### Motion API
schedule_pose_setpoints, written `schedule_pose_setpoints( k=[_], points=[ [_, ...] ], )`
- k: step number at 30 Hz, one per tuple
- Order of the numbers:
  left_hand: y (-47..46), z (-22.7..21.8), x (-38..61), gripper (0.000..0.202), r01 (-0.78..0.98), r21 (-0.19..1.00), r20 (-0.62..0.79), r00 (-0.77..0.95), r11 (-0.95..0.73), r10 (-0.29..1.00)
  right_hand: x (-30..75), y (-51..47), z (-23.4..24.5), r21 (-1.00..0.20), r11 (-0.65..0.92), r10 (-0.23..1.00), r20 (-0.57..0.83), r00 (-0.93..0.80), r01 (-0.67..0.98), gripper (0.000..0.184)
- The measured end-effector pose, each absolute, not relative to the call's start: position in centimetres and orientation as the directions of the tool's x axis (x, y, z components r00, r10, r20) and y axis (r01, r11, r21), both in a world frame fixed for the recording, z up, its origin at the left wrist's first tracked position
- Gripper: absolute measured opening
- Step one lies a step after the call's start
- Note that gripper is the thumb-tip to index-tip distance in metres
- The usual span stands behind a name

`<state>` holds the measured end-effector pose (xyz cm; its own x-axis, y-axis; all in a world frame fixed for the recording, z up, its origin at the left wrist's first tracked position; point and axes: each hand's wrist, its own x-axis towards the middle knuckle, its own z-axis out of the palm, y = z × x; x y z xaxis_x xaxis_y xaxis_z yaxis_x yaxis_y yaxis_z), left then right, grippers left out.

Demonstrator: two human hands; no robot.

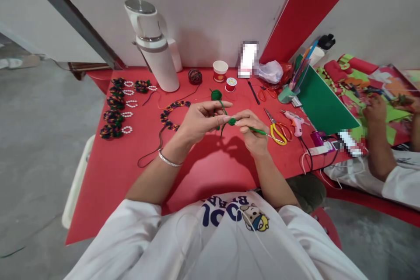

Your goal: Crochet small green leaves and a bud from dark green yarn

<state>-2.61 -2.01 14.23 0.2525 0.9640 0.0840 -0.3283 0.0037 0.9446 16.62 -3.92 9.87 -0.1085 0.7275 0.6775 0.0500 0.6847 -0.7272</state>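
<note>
Over the red table, my left hand (204,119) pinches a small green crochet piece (232,121) between thumb and fingers. Green yarn (224,106) runs over its fingers, and a short tail hangs below. My right hand (252,130) is closed around a crochet hook (259,131) with a green handle, its fingertips close against the crochet piece. The hook's working tip is hidden. Just beyond my hands lies a green yarn ball (216,95). To the left of my left hand, a multicoloured crocheted ring (166,116) rests on the table, partly covered by that hand.
Several dark crocheted pieces with bead loops (113,102) line the left side. A white flask (157,63), paper cup (220,71) and multicoloured yarn ball (195,76) stand behind. Rightward are yellow-handled scissors (278,133), a pink glue gun (297,122), a green divider (324,96) and a co-worker's hands (376,109).
</note>
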Motion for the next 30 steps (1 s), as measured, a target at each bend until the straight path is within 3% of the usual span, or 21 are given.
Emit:
schedule_pose_setpoints(
  k=[6,13,20,23,27,30],
  points=[
    [-2.0,13.7,-2.4,0.052,-0.29,0.952,0.165,0.202,-0.102,0.965,16.4,-3.9,9.9,-0.713,0.697,0.717,0.69,-0.099,0.071,0.017],
    [-2.2,14.2,-2.4,0.057,-0.26,0.952,0.21,0.174,-0.161,0.962,16.4,-4.3,10.7,-0.546,0.786,0.597,0.791,-0.129,0.291,0.02],
    [-3.3,14.1,-0.7,0.053,-0.325,0.927,0.189,-0.018,-0.185,0.982,14.9,-5.0,10.2,-0.321,0.756,0.439,0.895,-0.078,0.571,0.022],
    [-3.5,14.1,-0.2,0.057,-0.395,0.908,0.155,0.014,-0.137,0.988,14.3,-4.7,8.9,-0.354,0.729,0.44,0.898,-0.004,0.586,0.02],
    [-3.1,13.9,-0.7,0.064,-0.486,0.874,0.083,0.152,0.001,0.985,14.4,-3.9,8.0,-0.493,0.747,0.535,0.844,0.039,0.446,0.02],
    [-2.6,13.8,-1.4,0.066,-0.508,0.855,0.034,0.263,0.108,0.964,15.1,-3.6,8.5,-0.46,0.795,0.487,0.873,0.034,0.395,0.028]
  ],
)
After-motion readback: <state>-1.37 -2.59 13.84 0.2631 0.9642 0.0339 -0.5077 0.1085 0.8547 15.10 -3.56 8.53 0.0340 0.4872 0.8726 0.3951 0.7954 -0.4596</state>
